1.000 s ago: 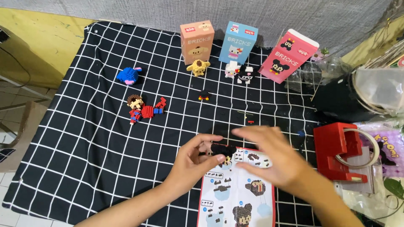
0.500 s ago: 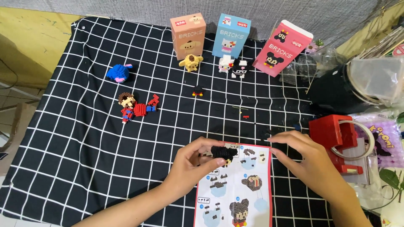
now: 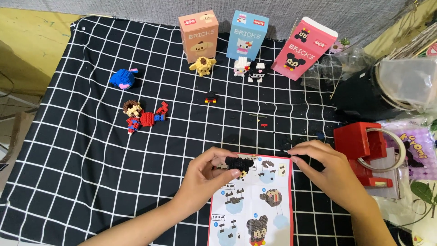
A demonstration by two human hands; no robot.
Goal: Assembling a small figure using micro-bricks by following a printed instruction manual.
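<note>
Left hand (image 3: 207, 175) curled, thumb and fingertips pinched together, forearm angling in from lower left. Right hand (image 3: 325, 171) palm down, fingers bent with tips pressed low, wrist raised, forearm entering from lower right. Hands apart, fingertips facing inward.

Three upright cartons stand in a row at twelve o'clock, along the far edge of the checked cloth (image 3: 91, 159). The peach box (image 3: 197, 35) is leftmost, with a yellow cartoon dog on its front. Just beside it at its three o'clock stands the light blue box (image 3: 248, 34), showing a white cat. The pink box (image 3: 304, 53) comes next, tilted, its white top flap open, with a black mouse head printed on it. At four o'clock, a purple packet (image 3: 416, 152) lies flat.
</note>
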